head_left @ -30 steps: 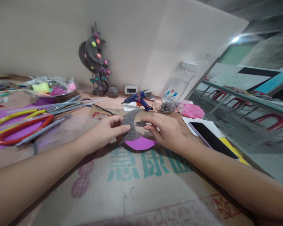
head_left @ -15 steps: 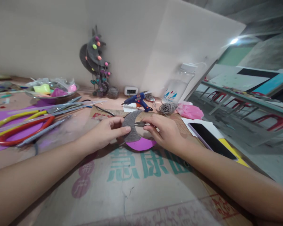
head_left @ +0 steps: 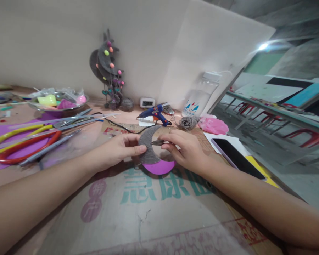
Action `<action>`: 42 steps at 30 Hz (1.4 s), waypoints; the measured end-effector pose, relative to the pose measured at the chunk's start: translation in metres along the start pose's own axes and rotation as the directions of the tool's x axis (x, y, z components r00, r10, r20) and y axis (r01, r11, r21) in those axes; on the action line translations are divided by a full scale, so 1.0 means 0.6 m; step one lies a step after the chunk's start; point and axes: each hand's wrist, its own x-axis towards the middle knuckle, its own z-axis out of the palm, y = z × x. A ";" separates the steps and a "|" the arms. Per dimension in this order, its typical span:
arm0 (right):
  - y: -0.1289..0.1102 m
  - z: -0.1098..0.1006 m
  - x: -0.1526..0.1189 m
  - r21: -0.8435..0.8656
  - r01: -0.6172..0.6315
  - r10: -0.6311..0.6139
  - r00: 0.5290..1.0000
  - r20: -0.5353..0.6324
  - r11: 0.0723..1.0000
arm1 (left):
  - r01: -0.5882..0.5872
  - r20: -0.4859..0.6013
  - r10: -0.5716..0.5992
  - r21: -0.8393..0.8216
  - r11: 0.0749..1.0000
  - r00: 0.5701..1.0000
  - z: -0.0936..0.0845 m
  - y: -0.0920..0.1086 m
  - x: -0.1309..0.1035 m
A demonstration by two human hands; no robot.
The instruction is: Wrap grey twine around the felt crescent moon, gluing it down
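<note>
A crescent wrapped in grey yarn [head_left: 149, 147] is pinched at its left edge by my left hand [head_left: 124, 148], thumb on top. Its lower part shows bare purple [head_left: 159, 167]. My right hand [head_left: 184, 148] pinches a small dark pointed tool [head_left: 157, 142], whose tip lies at the crescent's inner edge. What the tool is exactly is too small to tell. Both hands are just above a printed cardboard sheet [head_left: 117, 226].
Behind the hands lie a blue glue gun [head_left: 155, 113], a white timer [head_left: 147, 102] and grey yarn [head_left: 188, 122]. Scissors [head_left: 29, 145] and a metal bowl [head_left: 61, 111] are at left. A phone [head_left: 236, 159] and a bottle [head_left: 199, 95] stand at right.
The crescent has tilted slightly and its lower purple part sits a little lower. The tool's tips look closed together now, where they were apart before.
</note>
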 end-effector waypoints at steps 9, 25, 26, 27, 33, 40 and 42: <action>-0.001 0.001 -0.001 0.017 -0.041 0.041 0.999 0.018 0.999 | 0.002 -0.009 -0.002 0.017 1.000 1.000 0.000 0.000 0.000; 0.001 -0.007 0.000 0.104 -0.108 0.106 0.994 0.024 0.989 | 0.027 -0.072 -0.031 -0.060 0.998 0.997 0.005 0.002 -0.001; 0.002 -0.007 0.000 0.098 -0.098 0.096 0.995 0.029 0.990 | 0.026 -0.072 -0.029 -0.040 0.999 0.997 0.005 0.002 0.000; 0.002 -0.008 0.001 0.087 -0.087 0.085 0.996 0.035 0.992 | 0.025 -0.069 -0.027 -0.020 0.999 0.997 0.005 0.003 0.000; 0.001 -0.010 0.000 -0.021 0.003 -0.002 0.999 0.038 1.000 | 0.012 -0.077 -0.010 0.022 1.000 0.997 0.004 0.006 0.002; 0.003 -0.002 -0.001 -0.088 0.025 -0.022 0.999 0.031 0.996 | 0.065 -0.131 -0.078 -0.101 0.993 0.988 0.009 0.001 0.001; 0.004 0.000 -0.001 -0.083 -0.011 0.015 0.999 0.048 0.996 | 0.067 -0.157 -0.087 -0.131 0.989 0.984 0.009 0.001 0.001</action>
